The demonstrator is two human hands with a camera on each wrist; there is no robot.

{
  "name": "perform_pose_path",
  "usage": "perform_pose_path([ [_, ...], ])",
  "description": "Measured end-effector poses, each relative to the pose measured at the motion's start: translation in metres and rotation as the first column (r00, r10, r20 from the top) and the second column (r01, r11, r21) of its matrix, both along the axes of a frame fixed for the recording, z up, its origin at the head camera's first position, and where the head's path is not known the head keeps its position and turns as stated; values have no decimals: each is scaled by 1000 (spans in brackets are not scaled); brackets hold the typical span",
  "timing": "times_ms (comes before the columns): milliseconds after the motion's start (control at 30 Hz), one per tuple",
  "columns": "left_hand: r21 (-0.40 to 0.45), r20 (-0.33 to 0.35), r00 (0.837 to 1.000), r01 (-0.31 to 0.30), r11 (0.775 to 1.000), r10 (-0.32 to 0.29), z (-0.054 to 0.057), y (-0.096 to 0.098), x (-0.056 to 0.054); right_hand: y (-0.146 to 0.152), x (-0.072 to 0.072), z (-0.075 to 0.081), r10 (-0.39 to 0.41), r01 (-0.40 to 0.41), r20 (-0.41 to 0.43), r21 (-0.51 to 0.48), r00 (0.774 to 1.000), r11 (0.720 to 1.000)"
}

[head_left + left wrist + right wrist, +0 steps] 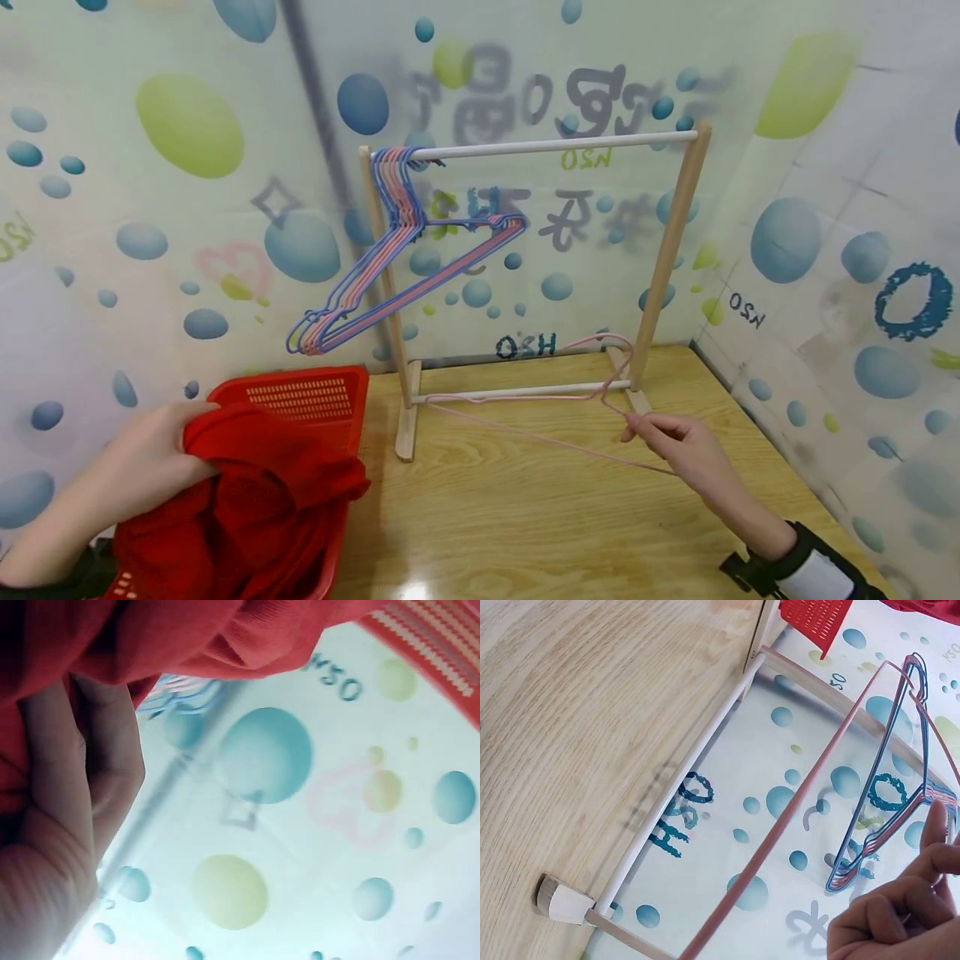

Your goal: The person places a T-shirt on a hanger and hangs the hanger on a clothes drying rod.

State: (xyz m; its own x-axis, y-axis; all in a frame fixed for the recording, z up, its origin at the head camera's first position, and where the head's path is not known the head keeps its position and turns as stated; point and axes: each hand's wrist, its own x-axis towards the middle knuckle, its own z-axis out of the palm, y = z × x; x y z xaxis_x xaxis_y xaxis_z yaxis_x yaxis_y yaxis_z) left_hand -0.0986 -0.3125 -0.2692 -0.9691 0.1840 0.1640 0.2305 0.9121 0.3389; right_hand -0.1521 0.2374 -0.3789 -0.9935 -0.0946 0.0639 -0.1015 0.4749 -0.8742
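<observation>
My left hand (146, 462) grips a bunched red cloth garment (258, 492) above a red plastic basket (358, 404) at the lower left. In the left wrist view the cloth (195, 645) drapes over its fingers, covering the fingertips. On the right, my right hand (686, 454) pinches a pink hanger (759, 847) near its neck, between thumb and fingers. The hanger is tilted, its hook up and its long bar reaching leftward in front of the rack. No cloth is on this hanger.
A wooden rack with a white top rail (555, 147) stands at the back of the wood-grain table (510, 517). Several blue and pink hangers (401, 200) hang bunched at the rail's left end. A patterned curtain (187, 208) surrounds the table behind and at the sides.
</observation>
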Motion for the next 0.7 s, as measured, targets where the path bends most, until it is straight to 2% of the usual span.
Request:
perform_pose_path([
  [100,31,-70,998,-2,1000,4,11,8,-1,2,-1,-1,-6,6,-8,-17,1000,1000],
  [200,77,-112,993,-32,996,41,22,15,-3,5,-1,-2,-25,25,-16,-10,1000,1000],
  [300,148,-116,991,-55,988,73,32,25,-7,8,-1,-1,-51,51,-11,6,999,999],
  [400,203,-129,986,-74,976,102,36,38,-13,12,-1,1,-79,79,-11,19,997,997],
  [567,272,-178,982,-8,962,59,36,64,-25,20,-2,3,-109,109,-36,15,993,994],
  [700,370,-119,992,74,926,-32,34,87,-35,25,-1,4,-137,137,-76,-10,988,991],
])
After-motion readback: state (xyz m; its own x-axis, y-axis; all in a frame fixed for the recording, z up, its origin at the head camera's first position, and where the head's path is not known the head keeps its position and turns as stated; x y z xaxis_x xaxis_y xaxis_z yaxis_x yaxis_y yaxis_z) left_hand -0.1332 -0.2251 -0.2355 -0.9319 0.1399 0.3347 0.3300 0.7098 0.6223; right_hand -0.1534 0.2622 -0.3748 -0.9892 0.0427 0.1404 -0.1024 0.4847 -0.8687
